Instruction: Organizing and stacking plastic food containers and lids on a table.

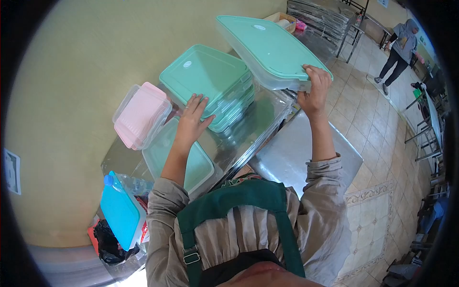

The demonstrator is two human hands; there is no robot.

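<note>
My right hand grips the near right corner of a clear plastic food container with a mint-green lid, thumb below and fingers over the lid. That container is tilted above the table's right side. My left hand rests, fingers spread, against the near edge of a stack of similar green-lidded containers. Below my left forearm lies an open clear container with a pale green inside. Left of the stack sit clear containers with a pink lid or tray.
A plastic-covered table runs along the wall, with a metal-topped surface at its right. Near left are a blue-lidded container, a clear bottle and a black bag. Another person stands far right on the tiled floor.
</note>
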